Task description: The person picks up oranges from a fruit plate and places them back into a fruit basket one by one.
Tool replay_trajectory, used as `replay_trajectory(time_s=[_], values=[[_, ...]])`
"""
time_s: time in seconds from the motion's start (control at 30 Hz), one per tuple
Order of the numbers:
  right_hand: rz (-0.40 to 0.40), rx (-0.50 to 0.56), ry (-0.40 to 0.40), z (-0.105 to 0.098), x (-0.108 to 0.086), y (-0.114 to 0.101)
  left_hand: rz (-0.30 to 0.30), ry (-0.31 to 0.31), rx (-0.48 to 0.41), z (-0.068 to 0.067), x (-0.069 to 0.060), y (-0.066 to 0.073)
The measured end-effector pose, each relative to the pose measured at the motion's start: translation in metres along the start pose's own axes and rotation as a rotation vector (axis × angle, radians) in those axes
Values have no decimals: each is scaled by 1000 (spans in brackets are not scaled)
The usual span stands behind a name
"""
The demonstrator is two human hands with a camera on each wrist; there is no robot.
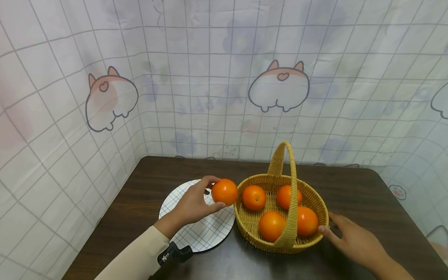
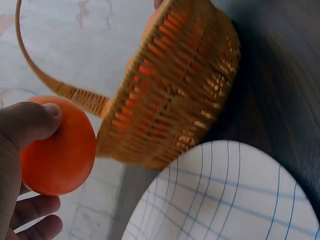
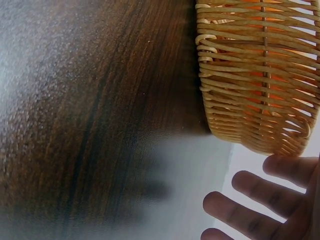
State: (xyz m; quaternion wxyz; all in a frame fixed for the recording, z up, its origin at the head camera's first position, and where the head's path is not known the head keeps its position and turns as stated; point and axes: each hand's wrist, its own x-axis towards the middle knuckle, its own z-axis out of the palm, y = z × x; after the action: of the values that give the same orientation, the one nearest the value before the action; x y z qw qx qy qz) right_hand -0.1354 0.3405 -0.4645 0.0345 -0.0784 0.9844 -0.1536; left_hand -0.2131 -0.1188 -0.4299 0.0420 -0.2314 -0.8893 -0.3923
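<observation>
My left hand [image 1: 196, 202] pinches an orange [image 1: 224, 192] between thumb and fingers, above the right part of a round white plate [image 1: 201, 233] with a blue grid pattern. In the left wrist view the held orange [image 2: 60, 150] is just beside the rim of a woven basket [image 2: 170, 90]. Several more oranges lie inside the basket [image 1: 250, 235], one of them [image 1: 254, 197] near its left wall. My right hand [image 1: 357, 239] is at the basket's right side, thumb at the rim. Seen from the right wrist, its fingers [image 3: 260, 195] are extended, the index fingertip touching the wicker.
The basket's tall arched handle [image 1: 291, 186] rises over the fruit. A dark wooden table [image 1: 140, 194] carries plate and basket. Behind and beside it hangs a white gridded curtain [image 1: 210, 97] with cartoon animals. A black strap device [image 1: 173, 252] sits at the left wrist.
</observation>
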Motion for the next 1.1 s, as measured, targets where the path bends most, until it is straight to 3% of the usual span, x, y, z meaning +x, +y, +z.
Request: replay_trajectory(time_s=[0.33,0.67,1.1], values=[[6,1,-14,1,1,1,81,-16,-9,7,0,16],[19,2,-24,-1,1,0,132,-77,-38,18,3,27],[12,-6,-10,0,0,1,138,-125,-34,25,6,28]])
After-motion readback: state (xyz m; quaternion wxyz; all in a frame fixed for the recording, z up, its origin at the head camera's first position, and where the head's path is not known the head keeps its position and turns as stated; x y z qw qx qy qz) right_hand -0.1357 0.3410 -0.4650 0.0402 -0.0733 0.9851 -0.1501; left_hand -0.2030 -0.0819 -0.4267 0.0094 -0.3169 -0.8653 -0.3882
